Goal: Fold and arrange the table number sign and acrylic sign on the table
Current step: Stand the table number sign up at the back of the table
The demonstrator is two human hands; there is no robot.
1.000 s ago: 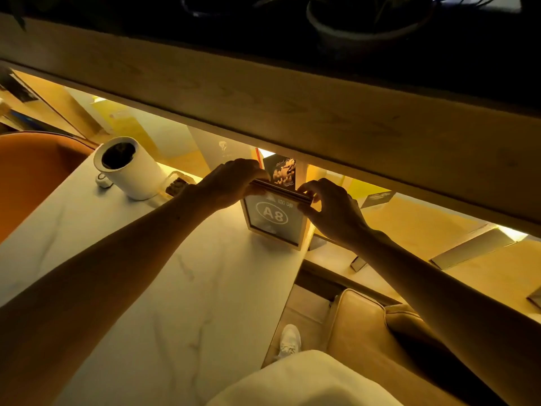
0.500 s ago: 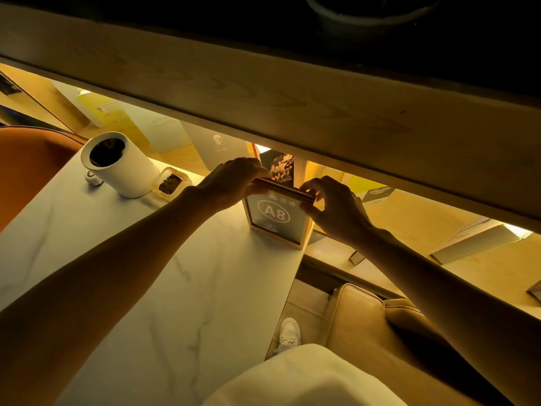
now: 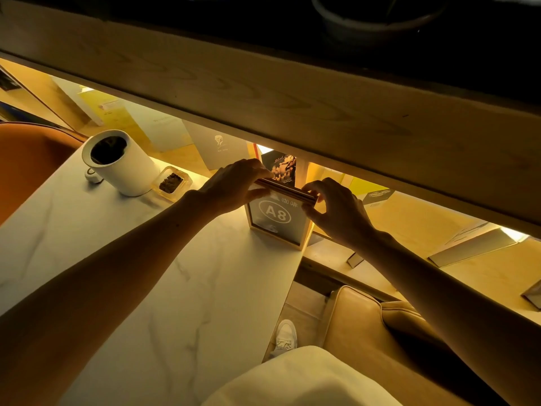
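The table number sign [image 3: 276, 219], a wooden frame with a dark panel marked "A8", stands upright at the far right corner of the white marble table [image 3: 140, 273]. My left hand [image 3: 234, 186] pinches the left end of its top edge. My right hand [image 3: 336, 210] pinches the right end of the same edge. The top looks like several thin wooden layers held together between my fingers. Whether a separate acrylic sign is here I cannot tell. The back of the sign is hidden.
A white cylindrical cup [image 3: 120, 164] and a small clear tray of dark pieces [image 3: 172, 183] stand at the table's far left. A wooden shelf beam [image 3: 292, 92] hangs low above. Behind are lit display cards [image 3: 282, 168]. A tan seat [image 3: 369, 326] is at right.
Both hands have stayed on the sign's top edge and pressed its layers closer together. The sign stands in the same corner. The camera has shifted slightly.
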